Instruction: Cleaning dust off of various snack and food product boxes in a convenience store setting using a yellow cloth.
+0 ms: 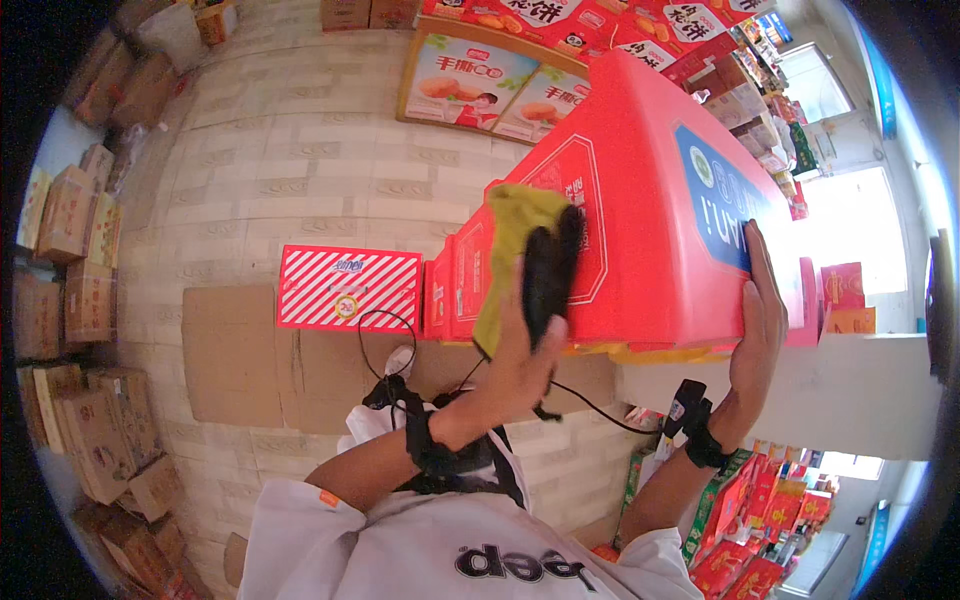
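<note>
A yellow-and-black cloth (529, 247), blurred, is in my left hand (517, 360), against or just in front of the printed side of a large red display stand (637, 195). Flat along the stand's right side, by its blue printed panel (712, 202), lies my right hand (761, 322), with nothing seen in its grasp. Both wrists wear black straps; a black device (686, 397) sits at the right one, and a thin black cable hangs between the arms. Lower red tiers (457, 292) of the stand show beyond the cloth.
A red-and-white striped box (351, 289) stands left of the display stand, beside flattened cardboard (229, 356) on the tiled floor. Printed cartons (469, 82) stand beyond. Cardboard boxes (90, 300) line the far left. A white surface (862, 397) and red packages (757, 517) are at the right.
</note>
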`<state>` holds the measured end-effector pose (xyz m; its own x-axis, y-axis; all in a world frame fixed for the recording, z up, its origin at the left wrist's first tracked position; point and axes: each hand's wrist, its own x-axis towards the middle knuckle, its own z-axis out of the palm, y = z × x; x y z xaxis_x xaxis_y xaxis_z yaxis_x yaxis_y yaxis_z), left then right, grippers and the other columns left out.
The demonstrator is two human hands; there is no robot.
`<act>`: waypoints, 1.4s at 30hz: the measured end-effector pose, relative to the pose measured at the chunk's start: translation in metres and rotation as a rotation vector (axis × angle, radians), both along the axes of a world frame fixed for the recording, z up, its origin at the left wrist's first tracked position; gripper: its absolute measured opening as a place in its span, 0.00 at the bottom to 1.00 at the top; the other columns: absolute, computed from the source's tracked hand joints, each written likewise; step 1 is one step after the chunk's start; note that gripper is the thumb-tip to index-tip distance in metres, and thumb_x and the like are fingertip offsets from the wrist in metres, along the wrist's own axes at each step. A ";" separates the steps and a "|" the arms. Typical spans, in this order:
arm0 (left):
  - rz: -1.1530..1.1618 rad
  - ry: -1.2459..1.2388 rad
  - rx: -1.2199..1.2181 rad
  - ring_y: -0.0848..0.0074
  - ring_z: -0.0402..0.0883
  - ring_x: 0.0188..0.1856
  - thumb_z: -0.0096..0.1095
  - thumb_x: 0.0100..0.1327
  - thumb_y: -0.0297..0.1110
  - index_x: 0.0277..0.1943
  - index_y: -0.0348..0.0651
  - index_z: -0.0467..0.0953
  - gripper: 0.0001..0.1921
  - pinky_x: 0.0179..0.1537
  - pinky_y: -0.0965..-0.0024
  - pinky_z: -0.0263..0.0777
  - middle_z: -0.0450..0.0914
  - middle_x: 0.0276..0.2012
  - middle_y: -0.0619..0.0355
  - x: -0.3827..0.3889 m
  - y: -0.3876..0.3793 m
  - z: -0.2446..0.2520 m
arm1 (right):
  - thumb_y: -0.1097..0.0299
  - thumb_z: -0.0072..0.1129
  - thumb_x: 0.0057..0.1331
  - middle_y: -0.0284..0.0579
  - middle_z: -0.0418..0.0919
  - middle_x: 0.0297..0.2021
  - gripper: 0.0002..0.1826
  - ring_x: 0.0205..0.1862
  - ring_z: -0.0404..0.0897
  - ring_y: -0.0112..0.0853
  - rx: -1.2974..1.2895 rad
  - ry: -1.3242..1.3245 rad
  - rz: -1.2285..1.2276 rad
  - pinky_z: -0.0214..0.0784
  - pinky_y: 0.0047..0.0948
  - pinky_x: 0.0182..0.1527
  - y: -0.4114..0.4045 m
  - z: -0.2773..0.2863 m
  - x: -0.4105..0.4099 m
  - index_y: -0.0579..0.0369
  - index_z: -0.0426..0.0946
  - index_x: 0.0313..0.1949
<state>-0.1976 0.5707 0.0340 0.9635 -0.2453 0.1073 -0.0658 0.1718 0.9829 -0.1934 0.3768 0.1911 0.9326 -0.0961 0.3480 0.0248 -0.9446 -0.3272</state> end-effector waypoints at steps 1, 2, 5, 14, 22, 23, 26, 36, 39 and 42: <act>-0.016 -0.142 0.063 0.58 0.41 0.70 0.44 0.67 0.36 0.67 0.29 0.37 0.34 0.67 0.63 0.33 0.44 0.68 0.41 0.000 0.006 0.014 | 0.58 0.39 0.66 0.48 0.63 0.62 0.28 0.66 0.58 0.36 -0.001 -0.001 0.005 0.42 0.32 0.67 -0.001 0.000 0.000 0.61 0.60 0.62; -0.052 -0.152 -0.120 0.61 0.42 0.70 0.46 0.67 0.37 0.68 0.30 0.36 0.35 0.67 0.66 0.34 0.45 0.67 0.43 0.008 -0.011 0.004 | 0.58 0.38 0.66 0.48 0.63 0.62 0.28 0.66 0.58 0.36 0.008 0.000 0.007 0.42 0.32 0.67 -0.002 0.000 0.001 0.61 0.60 0.62; 0.010 -0.066 -0.118 0.64 0.56 0.63 0.41 0.69 0.46 0.64 0.31 0.51 0.29 0.64 0.67 0.47 0.60 0.60 0.46 0.057 -0.012 0.018 | 0.57 0.37 0.67 0.49 0.63 0.62 0.29 0.66 0.58 0.37 0.022 0.010 0.014 0.42 0.32 0.67 -0.003 0.002 -0.002 0.61 0.60 0.62; -0.021 0.103 -0.050 0.60 0.49 0.67 0.42 0.69 0.35 0.67 0.29 0.37 0.32 0.66 0.64 0.39 0.49 0.65 0.43 -0.017 -0.006 -0.017 | 0.55 0.35 0.67 0.49 0.63 0.62 0.29 0.66 0.58 0.38 -0.076 0.028 -0.037 0.41 0.33 0.67 0.000 0.003 -0.006 0.61 0.61 0.62; -0.140 0.172 -0.188 0.69 0.58 0.61 0.40 0.70 0.47 0.65 0.32 0.49 0.30 0.63 0.70 0.48 0.62 0.58 0.49 0.103 -0.004 0.001 | 0.63 0.36 0.65 0.56 0.65 0.59 0.25 0.64 0.60 0.46 -0.071 -0.047 0.027 0.46 0.36 0.65 -0.001 -0.001 0.004 0.63 0.64 0.59; -0.145 0.260 -0.226 0.70 0.60 0.59 0.38 0.70 0.50 0.64 0.32 0.51 0.30 0.62 0.70 0.50 0.63 0.57 0.50 0.106 0.001 -0.011 | 0.63 0.36 0.65 0.56 0.65 0.59 0.25 0.64 0.60 0.46 -0.060 -0.042 0.030 0.46 0.36 0.65 0.006 0.002 0.004 0.63 0.64 0.59; 0.002 0.130 -0.046 0.68 0.61 0.59 0.38 0.71 0.47 0.63 0.32 0.53 0.28 0.62 0.67 0.52 0.64 0.57 0.48 0.061 0.000 -0.043 | 0.62 0.37 0.65 0.54 0.65 0.59 0.25 0.65 0.59 0.46 -0.026 -0.042 0.025 0.46 0.37 0.66 0.009 0.011 0.000 0.61 0.65 0.59; -0.196 -0.043 -0.035 0.64 0.47 0.68 0.42 0.69 0.39 0.67 0.28 0.42 0.32 0.66 0.69 0.40 0.50 0.66 0.44 0.027 0.013 0.021 | 0.62 0.41 0.64 0.51 0.66 0.59 0.24 0.63 0.61 0.47 -0.117 -0.066 -0.029 0.49 0.40 0.65 0.007 0.004 -0.005 0.58 0.67 0.57; -0.242 0.263 -0.151 0.65 0.47 0.68 0.46 0.68 0.40 0.67 0.30 0.44 0.33 0.66 0.69 0.40 0.51 0.66 0.46 0.046 0.016 0.009 | 0.56 0.43 0.64 0.51 0.67 0.59 0.26 0.62 0.62 0.47 -0.121 -0.078 -0.001 0.50 0.40 0.64 0.008 0.004 -0.003 0.58 0.67 0.57; -0.183 0.233 -0.084 0.65 0.46 0.68 0.50 0.66 0.43 0.67 0.31 0.44 0.35 0.66 0.68 0.41 0.49 0.66 0.47 0.036 0.010 -0.037 | 0.48 0.48 0.62 0.49 0.68 0.57 0.30 0.62 0.64 0.46 -0.179 -0.168 0.225 0.53 0.42 0.63 0.007 0.000 -0.005 0.57 0.68 0.57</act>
